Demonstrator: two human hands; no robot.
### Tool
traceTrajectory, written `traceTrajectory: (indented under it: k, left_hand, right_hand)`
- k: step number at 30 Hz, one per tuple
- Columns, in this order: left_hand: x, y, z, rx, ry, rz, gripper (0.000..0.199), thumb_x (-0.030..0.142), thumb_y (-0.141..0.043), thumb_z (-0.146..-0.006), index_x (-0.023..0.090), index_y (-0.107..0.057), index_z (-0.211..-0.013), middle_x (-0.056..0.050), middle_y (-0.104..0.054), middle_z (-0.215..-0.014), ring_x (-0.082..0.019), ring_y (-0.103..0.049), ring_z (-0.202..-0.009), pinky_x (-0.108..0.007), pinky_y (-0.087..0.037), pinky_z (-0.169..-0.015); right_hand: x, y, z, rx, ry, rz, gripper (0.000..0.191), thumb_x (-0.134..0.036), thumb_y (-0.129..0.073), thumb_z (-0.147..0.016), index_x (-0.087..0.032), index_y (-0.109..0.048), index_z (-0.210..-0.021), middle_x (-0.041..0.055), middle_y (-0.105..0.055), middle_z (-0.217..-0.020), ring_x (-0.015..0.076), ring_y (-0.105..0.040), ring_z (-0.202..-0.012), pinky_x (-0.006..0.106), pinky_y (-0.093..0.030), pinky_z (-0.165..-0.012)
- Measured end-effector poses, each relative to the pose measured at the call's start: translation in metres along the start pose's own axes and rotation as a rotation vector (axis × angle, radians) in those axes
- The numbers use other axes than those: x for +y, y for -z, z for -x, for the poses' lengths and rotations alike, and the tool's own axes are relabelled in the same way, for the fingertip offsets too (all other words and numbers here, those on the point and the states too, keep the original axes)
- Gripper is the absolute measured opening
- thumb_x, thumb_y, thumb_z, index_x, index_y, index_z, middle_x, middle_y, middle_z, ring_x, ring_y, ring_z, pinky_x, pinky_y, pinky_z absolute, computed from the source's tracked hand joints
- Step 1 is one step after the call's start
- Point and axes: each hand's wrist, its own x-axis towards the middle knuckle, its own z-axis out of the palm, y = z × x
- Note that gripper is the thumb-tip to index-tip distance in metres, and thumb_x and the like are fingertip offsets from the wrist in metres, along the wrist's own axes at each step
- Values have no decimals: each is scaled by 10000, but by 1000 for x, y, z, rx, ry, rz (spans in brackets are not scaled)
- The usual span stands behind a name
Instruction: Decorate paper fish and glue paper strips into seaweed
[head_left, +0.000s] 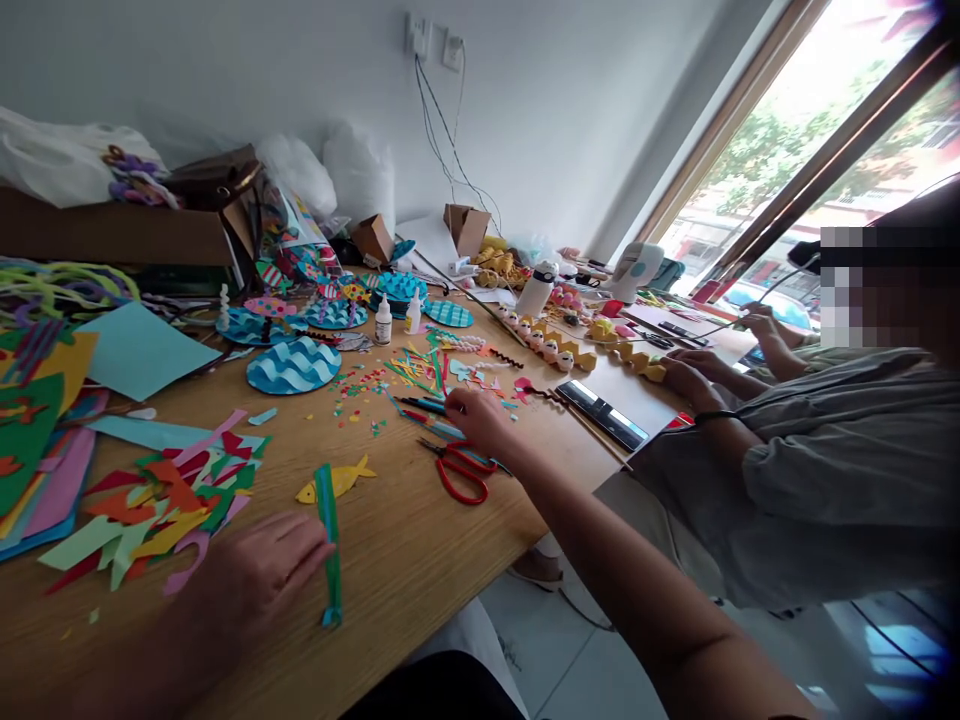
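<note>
My left hand [259, 565] is closed at the table's near side, fingertips pinching the edge of a narrow green strip with a blue stripe [330, 530]. Beyond that strip lies a yellow paper fish [346, 480], partly covered by it. My right hand [478, 418] reaches out over dark pens [424, 404], its fingers drawn together; what they hold, if anything, is hidden. Red-handled scissors [461, 470] rest on the wood just on the near side of the right hand.
Coloured paper scraps [165, 500] pile up at left. Blue wavy discs [294, 366], glue bottles [383, 322] and tiny confetti [360, 390] stand or lie farther back. At right, a person in a grey shirt [840, 470] works beside a row of egg-carton figures [547, 345].
</note>
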Motion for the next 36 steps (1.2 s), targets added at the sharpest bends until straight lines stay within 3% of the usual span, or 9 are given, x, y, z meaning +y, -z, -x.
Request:
traceTrajectory:
  k: [5, 10, 15, 26, 36]
  left_hand:
    - [-10, 6, 3, 177, 329, 113, 241, 392, -400, -834, 234, -582, -829, 16, -650, -722, -139, -605, -627, -211, -456, -593]
    - [-12, 16, 2, 226, 579, 250, 282, 406, -411, -789, 212, -560, -929, 3, -622, -742, -141, -592, -635, -207, -467, -582]
    - [-13, 13, 2, 217, 570, 311, 276, 403, -429, -784, 210, -573, -919, -2, -620, -754, -142, -593, -647, -209, -473, -598]
    - [-14, 7, 3, 190, 541, 310, 270, 424, -443, -766, 222, -598, -855, 1, -648, -699, -148, -603, -602, -204, -470, -554]
    - [-15, 4, 5, 175, 550, 325, 268, 421, -444, -774, 222, -599, -862, 2, -646, -700, -149, -603, -616, -202, -464, -550]
  right_hand:
    - [22, -6, -31, 63, -88, -14, 184, -192, -489, -734, -188, -650, -822, 28, -657, -796, 149, -554, -753, 232, -349, -641]
    - [25, -14, -47, 34, -156, 42, 164, -256, -491, -728, -184, -625, -788, 49, -640, -800, 175, -537, -773, 248, -339, -617]
    - [22, -19, -54, 19, -251, 43, 177, -271, -500, -717, -182, -595, -836, 67, -633, -866, 193, -534, -816, 255, -342, -621]
    - [25, -25, -61, 5, -282, -87, 218, -228, -540, -687, -180, -594, -893, 47, -645, -878, 157, -555, -792, 228, -377, -638]
    - [34, -17, -54, 85, -293, -349, 254, -179, -466, -641, -159, -629, -835, -3, -609, -658, 106, -519, -570, 206, -375, -523]
